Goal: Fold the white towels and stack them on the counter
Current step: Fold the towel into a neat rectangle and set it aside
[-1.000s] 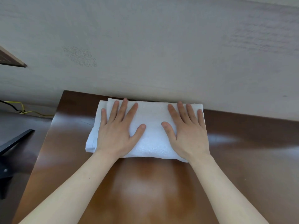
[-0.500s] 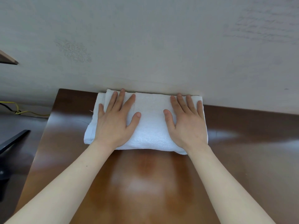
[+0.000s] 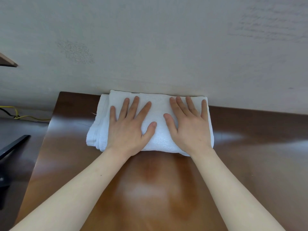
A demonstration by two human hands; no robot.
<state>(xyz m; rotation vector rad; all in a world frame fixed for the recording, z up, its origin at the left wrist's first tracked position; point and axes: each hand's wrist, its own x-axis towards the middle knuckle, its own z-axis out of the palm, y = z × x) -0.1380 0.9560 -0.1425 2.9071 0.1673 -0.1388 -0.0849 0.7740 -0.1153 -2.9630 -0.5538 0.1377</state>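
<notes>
Folded white towel [image 3: 160,137] lies at the counter's [image 3: 150,189] back edge, nearer the back left corner than the right. Its far side now touches the wall [image 3: 150,47].

A second ago a thin dark strip of counter still showed behind the towel. That strip is gone, so the bundle has been slid back flush to the wall.

Left hand [image 3: 128,129] and right hand [image 3: 191,129] are both flat on top, palms down, fingers straight and spread. They press the towel and grip nothing. The thumbs have drawn closer together than before, with only a narrow band of cloth between them.

The towel's left end sticks out past the left hand and shows several layers (one thick towel or two stacked, I cannot tell).

My read is that the folding of this piece is done, and the hands are smoothing and seating it in its stacking spot. No other loose towel is in sight. Lifting off gently would be the sensible thing, since the top layer could spring up.

A yellow cable [image 3: 16,114] lies on the floor off the counter's left edge.
</notes>
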